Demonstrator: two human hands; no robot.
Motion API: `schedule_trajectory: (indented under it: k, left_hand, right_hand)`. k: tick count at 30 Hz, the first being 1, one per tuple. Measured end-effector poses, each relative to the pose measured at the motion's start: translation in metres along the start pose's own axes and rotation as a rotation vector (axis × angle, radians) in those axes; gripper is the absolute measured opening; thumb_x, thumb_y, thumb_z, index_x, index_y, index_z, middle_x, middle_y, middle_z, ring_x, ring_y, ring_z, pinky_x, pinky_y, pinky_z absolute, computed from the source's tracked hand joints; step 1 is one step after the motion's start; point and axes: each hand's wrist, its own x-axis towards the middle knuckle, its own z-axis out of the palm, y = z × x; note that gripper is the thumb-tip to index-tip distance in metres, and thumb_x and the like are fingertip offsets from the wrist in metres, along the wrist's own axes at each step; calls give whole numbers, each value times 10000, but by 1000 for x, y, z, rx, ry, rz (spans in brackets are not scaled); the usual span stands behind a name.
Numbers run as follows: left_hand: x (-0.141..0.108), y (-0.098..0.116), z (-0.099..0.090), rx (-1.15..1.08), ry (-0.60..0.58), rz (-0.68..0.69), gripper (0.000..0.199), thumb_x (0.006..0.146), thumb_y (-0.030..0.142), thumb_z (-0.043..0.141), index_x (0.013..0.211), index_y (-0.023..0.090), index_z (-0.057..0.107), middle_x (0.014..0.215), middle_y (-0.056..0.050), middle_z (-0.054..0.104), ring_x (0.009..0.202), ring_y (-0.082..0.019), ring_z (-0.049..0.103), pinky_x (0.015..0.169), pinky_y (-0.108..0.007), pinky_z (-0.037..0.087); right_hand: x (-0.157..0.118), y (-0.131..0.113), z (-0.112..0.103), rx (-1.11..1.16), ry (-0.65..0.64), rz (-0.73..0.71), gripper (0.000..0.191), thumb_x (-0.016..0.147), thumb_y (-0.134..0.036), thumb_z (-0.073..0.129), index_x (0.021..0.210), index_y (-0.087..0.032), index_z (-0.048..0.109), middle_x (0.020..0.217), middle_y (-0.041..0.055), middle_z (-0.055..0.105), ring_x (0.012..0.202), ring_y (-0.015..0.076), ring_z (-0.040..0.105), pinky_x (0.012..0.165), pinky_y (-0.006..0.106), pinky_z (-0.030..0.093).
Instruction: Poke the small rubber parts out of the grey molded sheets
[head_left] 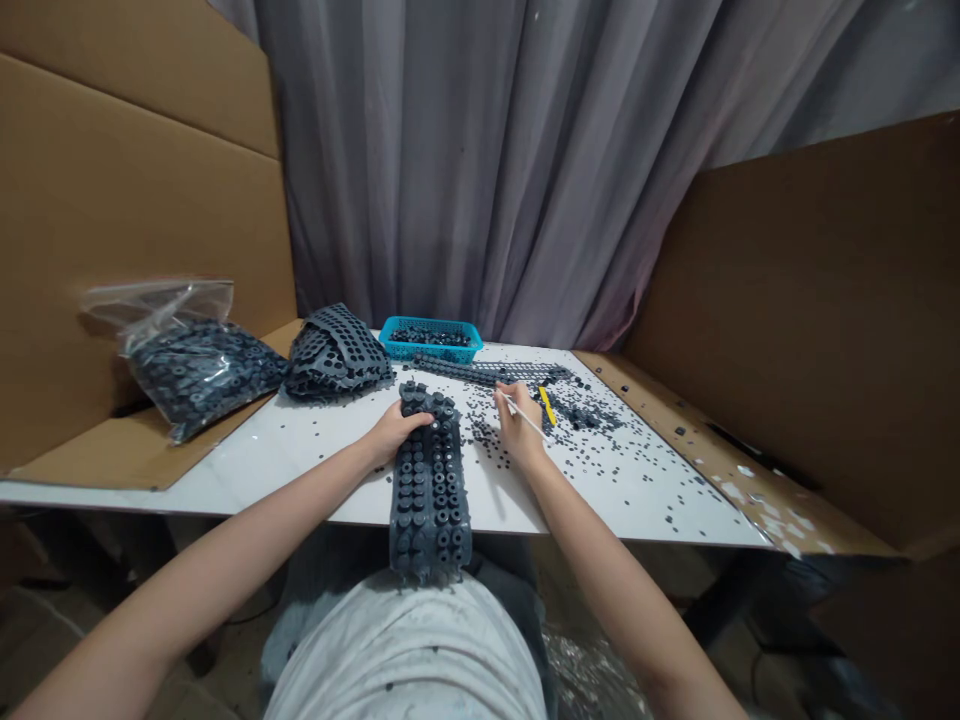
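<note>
Head view: black bits (pixel 589 415) surround the right hand (pixel 519 420).

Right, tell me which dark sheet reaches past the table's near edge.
The studded sheet in the left hand; its lower end overhangs the white table. Heaped sheets beside the blue basket and strips beyond the right hand lie farther back.

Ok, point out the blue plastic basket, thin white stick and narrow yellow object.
Blue plastic basket (pixel 431 353), head view: near wall.
Thin white stick (pixel 529 419), head view: shaft.
Narrow yellow object (pixel 547 406), head view: middle.
</note>
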Motion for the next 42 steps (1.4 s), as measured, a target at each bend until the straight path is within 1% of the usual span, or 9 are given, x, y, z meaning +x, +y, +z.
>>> schedule_trajectory:
  k: [5, 9, 12, 15, 17, 23, 27, 35, 42]
  left_hand:
    - [-3, 3, 1, -17, -37, -11, 372, 542, 201, 739, 878, 170, 583, 740, -22, 701, 664, -211, 662, 650, -353, 538]
    - [-4, 3, 0, -35, -74, -20, 375, 523, 192, 750, 865, 162, 599, 742, -36, 708, 667, -224, 665, 648, -360, 541]
    - [-5, 4, -2, -58, -100, -37, 369, 546, 251, 758, 879, 161, 626, 747, -56, 716, 661, -237, 671, 641, -375, 548]
    - [-6, 5, -2, -72, -107, -42, 364, 582, 342, 770, 869, 152, 655, 773, -91, 725, 673, -248, 680, 648, -379, 554]
    - [-6, 4, -1, -67, -95, -37, 377, 598, 381, 782, 867, 146, 663, 787, -104, 730, 676, -248, 684, 661, -382, 556]
    - [-2, 0, 1, -9, -64, 6, 461, 568, 379, 840, 924, 127, 690, 879, -117, 739, 754, -253, 696, 727, -373, 546]
    - [-2, -1, 0, 12, -63, 34, 430, 595, 396, 827, 913, 136, 701, 885, -105, 741, 755, -244, 697, 742, -360, 538]
    - [-2, 0, -1, 56, -72, 53, 406, 618, 398, 814, 903, 131, 704, 852, -95, 738, 725, -230, 689, 726, -349, 531]
    - [0, -2, -3, 79, -75, 50, 421, 605, 402, 817, 885, 111, 698, 816, -96, 733, 730, -238, 682, 715, -346, 522]
  right_hand:
    - [7, 17, -11, -124, 41, 131, 200, 896, -390, 437, 837, -225, 535, 527, -9, 571, 472, 184, 526, 534, 282, 384]
    - [9, 19, -13, -190, 55, 179, 179, 872, -352, 484, 777, -227, 569, 498, -8, 524, 505, 186, 512, 576, 297, 391]
    - [9, 15, -14, -226, 98, 155, 172, 855, -342, 515, 768, -215, 592, 720, 75, 612, 772, 264, 569, 755, 403, 421]
    - [9, 8, -16, -166, 226, 6, 179, 831, -378, 573, 756, -217, 598, 1084, 128, 591, 1133, 340, 443, 978, 546, 295]
    - [8, 0, -17, -52, 238, -102, 184, 849, -392, 563, 775, -227, 598, 1181, 113, 556, 1219, 329, 388, 1036, 566, 232]
    - [-4, -31, -9, 403, -149, -225, 165, 887, -395, 545, 842, -243, 591, 1125, 84, 642, 1094, 261, 576, 959, 460, 424]
    - [-12, -41, -1, 518, -376, -272, 173, 889, -410, 550, 891, -244, 600, 1105, 86, 675, 1102, 250, 600, 958, 438, 451]
    - [-14, -37, 1, 546, -413, -207, 198, 886, -428, 551, 903, -236, 593, 1118, 97, 675, 1078, 243, 620, 925, 425, 478]
    - [-14, -33, 5, 397, -390, -328, 182, 919, -406, 497, 917, -245, 581, 1109, 81, 685, 1014, 228, 651, 894, 408, 489]
